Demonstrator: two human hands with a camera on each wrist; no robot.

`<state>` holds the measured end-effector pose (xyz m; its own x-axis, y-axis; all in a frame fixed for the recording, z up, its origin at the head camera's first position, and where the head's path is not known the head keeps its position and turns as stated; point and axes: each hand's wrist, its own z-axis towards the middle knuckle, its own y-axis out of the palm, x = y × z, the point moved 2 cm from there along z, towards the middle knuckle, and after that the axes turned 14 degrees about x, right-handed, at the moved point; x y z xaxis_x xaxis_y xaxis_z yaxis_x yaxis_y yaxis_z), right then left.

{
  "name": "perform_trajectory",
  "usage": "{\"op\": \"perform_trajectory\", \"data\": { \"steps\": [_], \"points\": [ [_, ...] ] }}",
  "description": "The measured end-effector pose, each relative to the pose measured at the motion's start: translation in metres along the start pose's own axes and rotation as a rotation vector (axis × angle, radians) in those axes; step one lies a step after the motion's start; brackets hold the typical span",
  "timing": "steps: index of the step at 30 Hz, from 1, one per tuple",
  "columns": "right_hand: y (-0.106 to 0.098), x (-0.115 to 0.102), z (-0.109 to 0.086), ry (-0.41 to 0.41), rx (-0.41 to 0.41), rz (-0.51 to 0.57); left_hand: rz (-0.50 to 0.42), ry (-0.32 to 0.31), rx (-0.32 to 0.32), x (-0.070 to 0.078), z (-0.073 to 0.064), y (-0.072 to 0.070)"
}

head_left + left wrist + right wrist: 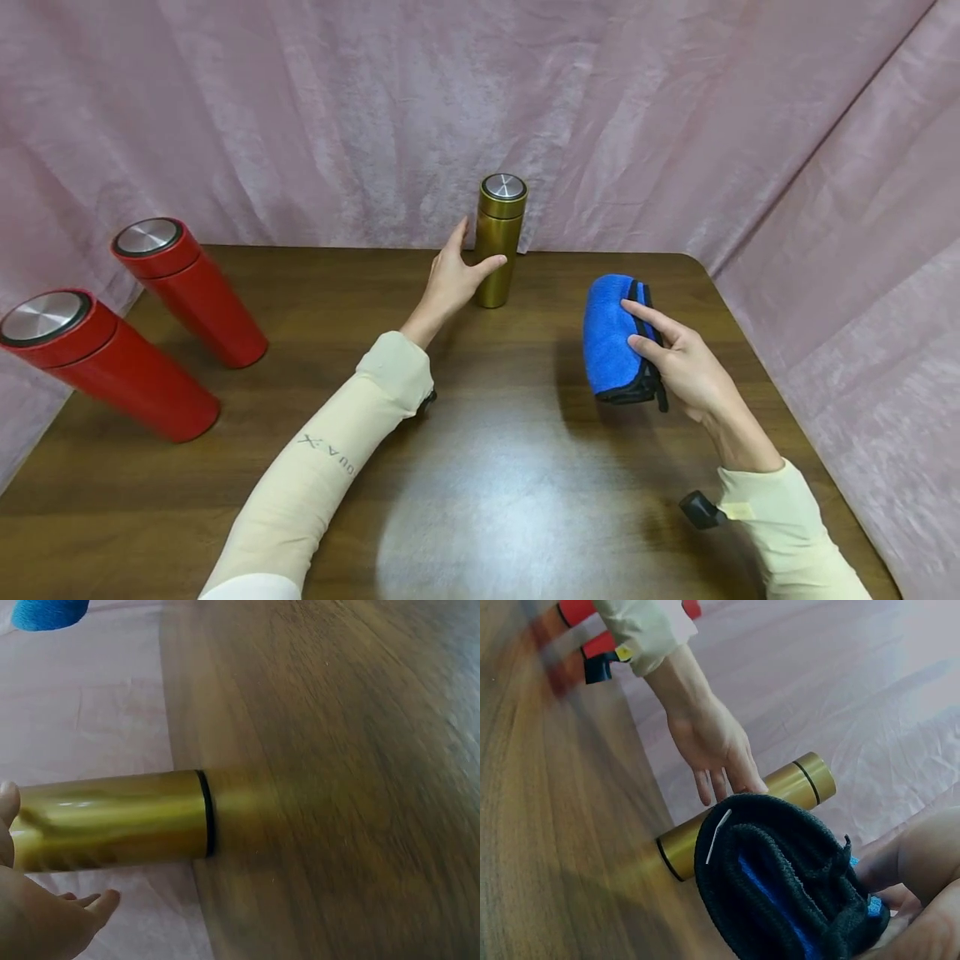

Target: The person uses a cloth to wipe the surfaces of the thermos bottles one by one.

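An upright gold thermos flask with a steel-topped lid stands near the table's back edge. My left hand is beside it on the left, fingers spread and extended, the thumb in front of its body. In the left wrist view the flask lies between the thumb and the other fingers; whether they touch it I cannot tell. On the right, my right hand grips a folded blue towel with black edging above the table. The right wrist view shows the towel's layered dark end partly covering the flask.
Two red thermos flasks, a rear one and a front one, stand upright at the left of the wooden table. Pink curtains hang close behind the table and along its right side.
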<state>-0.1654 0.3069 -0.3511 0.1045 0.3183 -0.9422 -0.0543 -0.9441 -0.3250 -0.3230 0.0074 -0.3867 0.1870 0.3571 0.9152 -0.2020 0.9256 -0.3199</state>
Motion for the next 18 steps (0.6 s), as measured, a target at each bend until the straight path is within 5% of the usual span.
{"op": "perform_trajectory", "data": {
  "steps": [8, 18],
  "points": [
    [-0.001, 0.001, -0.002, -0.013, 0.019, 0.008, -0.059, 0.018, 0.041, -0.001, 0.006, 0.010],
    [-0.005, 0.000, -0.004, -0.018, 0.036, -0.002, -0.099, 0.111, 0.057, 0.003, 0.011, 0.015]
  ]
}}
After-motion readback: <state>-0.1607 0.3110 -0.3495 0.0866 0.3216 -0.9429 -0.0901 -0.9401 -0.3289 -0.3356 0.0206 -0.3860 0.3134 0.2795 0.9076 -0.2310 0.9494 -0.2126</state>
